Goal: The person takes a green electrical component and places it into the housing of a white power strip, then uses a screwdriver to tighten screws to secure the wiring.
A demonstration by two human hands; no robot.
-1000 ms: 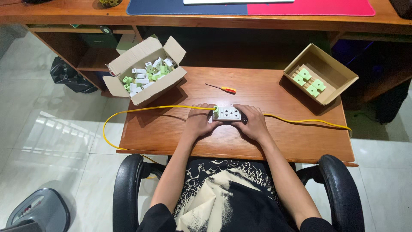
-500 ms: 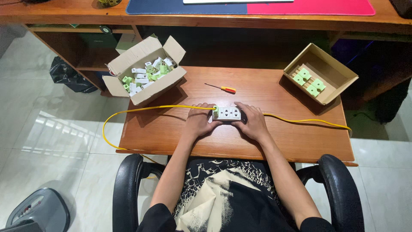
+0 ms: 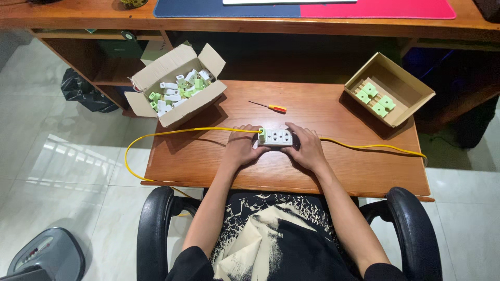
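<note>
A white and pale-green power strip (image 3: 275, 137) lies on the low wooden table (image 3: 333, 112), held between both my hands. My left hand (image 3: 240, 147) grips its left end, where a small green part sits, and my right hand (image 3: 307, 148) grips its right end. A yellow cable (image 3: 172, 134) runs across the table past the strip, looping off the left edge and trailing to the right. A small screwdriver with an orange handle (image 3: 271, 107) lies just beyond the strip.
An open cardboard box (image 3: 174, 86) of several white and green socket parts sits at the table's back left. A shallower box (image 3: 389, 88) with a few green parts sits at the back right. Black chair armrests (image 3: 156, 224) flank me.
</note>
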